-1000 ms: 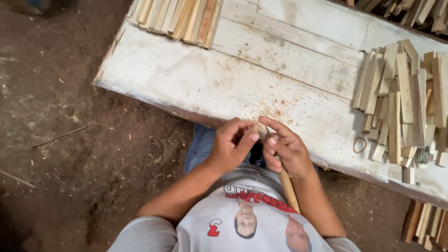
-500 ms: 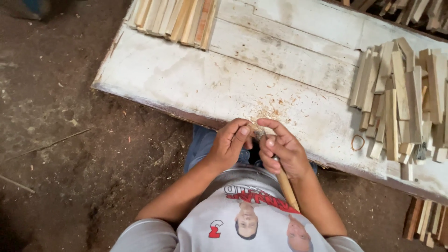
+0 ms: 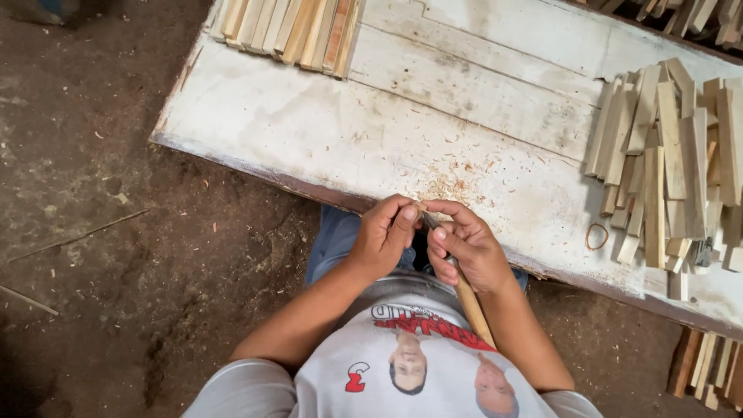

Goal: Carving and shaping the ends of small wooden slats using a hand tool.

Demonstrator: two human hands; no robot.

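Note:
My left hand [image 3: 385,234] and my right hand [image 3: 467,244] are pressed together at the near edge of a white painted wooden table [image 3: 325,131]. My right hand grips a tool with a long wooden handle [image 3: 474,306] that slants back toward my chest. My left hand pinches a small thin wooden piece [image 3: 422,212] against the tool's tip; the piece is mostly hidden by my fingers. Fine wood shavings [image 3: 445,186] lie on the table just beyond my hands.
A loose heap of short wooden sticks [image 3: 669,162] covers the table's right side, with a rubber band [image 3: 597,236] beside it. A neat row of sticks [image 3: 290,27] lies at the far left edge. More sticks [image 3: 708,364] rest on the dirt floor [image 3: 101,255] at the lower right.
Both hands stay locked together at the table edge, with only slight finger movement. The view has shifted a little.

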